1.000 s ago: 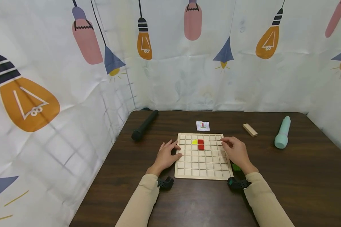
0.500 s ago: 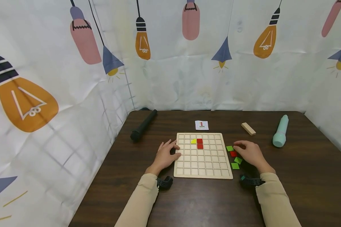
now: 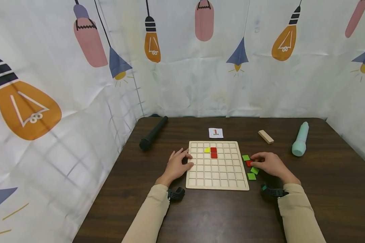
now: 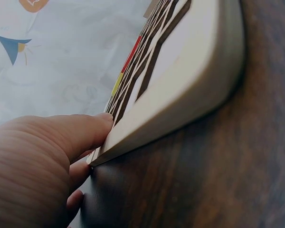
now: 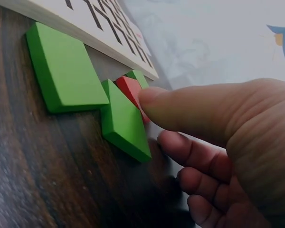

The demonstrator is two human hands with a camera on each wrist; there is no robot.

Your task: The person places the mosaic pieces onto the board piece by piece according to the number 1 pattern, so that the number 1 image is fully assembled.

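A pale wooden grid board [image 3: 217,179] lies on the table with a yellow triangular block [image 3: 207,150] and two red square blocks [image 3: 214,152] set in its upper cells. My left hand [image 3: 174,168] rests at the board's left edge, thumb on the rim [image 4: 147,128] and other fingers spread alongside. Right of the board my right hand [image 3: 272,165] pinches a loose red block [image 5: 129,90], thumb tip against it; the index finger is hidden in the right wrist view. Green blocks surround it: one behind [image 3: 245,157], a tilted one [image 5: 123,123] and a nearer one [image 5: 66,71].
A small card [image 3: 216,133] printed with a coloured pattern lies beyond the board. At the back left is a black microphone [image 3: 153,134]. A plain wooden block [image 3: 266,136] and a mint-green bottle-shaped object [image 3: 300,140] lie at the right. A patterned curtain [image 3: 182,84] hangs behind.
My right hand has moved right from the board's right edge to the loose blocks, its thumb coming down onto the red one. My left hand stays at the board's left edge.
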